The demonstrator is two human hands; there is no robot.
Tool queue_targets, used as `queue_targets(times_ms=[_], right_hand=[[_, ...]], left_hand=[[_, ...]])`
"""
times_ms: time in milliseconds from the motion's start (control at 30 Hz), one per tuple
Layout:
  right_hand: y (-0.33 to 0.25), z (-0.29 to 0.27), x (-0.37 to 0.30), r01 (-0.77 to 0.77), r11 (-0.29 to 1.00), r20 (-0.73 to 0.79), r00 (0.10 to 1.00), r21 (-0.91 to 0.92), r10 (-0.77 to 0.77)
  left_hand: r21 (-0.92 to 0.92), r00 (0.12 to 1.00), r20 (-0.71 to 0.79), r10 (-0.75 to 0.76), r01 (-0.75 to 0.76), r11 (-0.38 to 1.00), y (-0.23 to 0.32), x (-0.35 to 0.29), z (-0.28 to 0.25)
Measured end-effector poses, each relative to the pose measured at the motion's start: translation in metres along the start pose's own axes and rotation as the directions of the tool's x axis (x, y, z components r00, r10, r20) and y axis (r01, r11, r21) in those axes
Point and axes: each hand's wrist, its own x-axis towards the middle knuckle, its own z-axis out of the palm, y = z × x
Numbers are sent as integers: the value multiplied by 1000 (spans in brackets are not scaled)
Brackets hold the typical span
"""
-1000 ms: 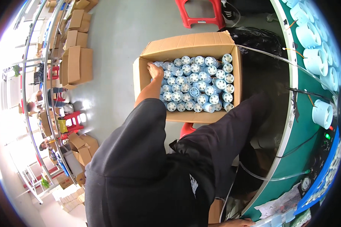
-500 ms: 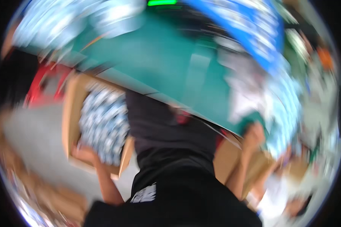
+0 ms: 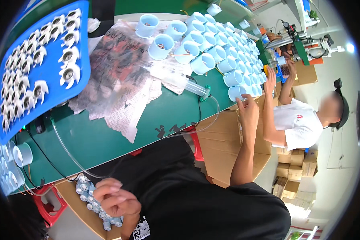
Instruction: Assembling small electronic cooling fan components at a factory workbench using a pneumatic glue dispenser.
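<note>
Along the green surface (image 3: pixel 84 138), the right hand (image 3: pixel 249 114) meets a light-blue housing (image 3: pixel 235 93), grip unclear, left hand (image 3: pixel 118 198) loosely curled, empty; one careless nudge could topple neighbouring housings (image 3: pixel 233 78)!

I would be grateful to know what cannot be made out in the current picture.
In the head view:
Some blue parts in the carton: hidden behind the left hand.
Whether the right hand grips or merely touches the end cup: contact obscured by the hand itself.
The outermost cups at far left: cut off by the dark picture edge.
</note>
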Motion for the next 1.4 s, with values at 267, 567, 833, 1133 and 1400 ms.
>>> queue_targets(times_ms=[267, 567, 833, 1133, 1400], right_hand=[[-57, -27, -50, 192, 944, -161, 975, 267, -153], [-108, 10, -88, -267, 0, 265, 959, 964, -96], [-118, 48, -56, -685, -532, 604, 714, 499, -353], [-126, 51, -29, -346, -182, 232, 858, 920, -459], [-122, 70, -16, -708, -520, 510, 705, 478, -493]], left_hand=[[249, 759, 632, -159, -4, 969, 6, 32, 96], [285, 769, 576, -278, 130, 950, -35, 85, 177], [346, 606, 742, -286, 19, 938, -66, 96, 198], [-234, 701, 713, 19, 213, 949, -51, 71, 175], [102, 663, 734, -146, 104, 989, -3, 81, 122]])
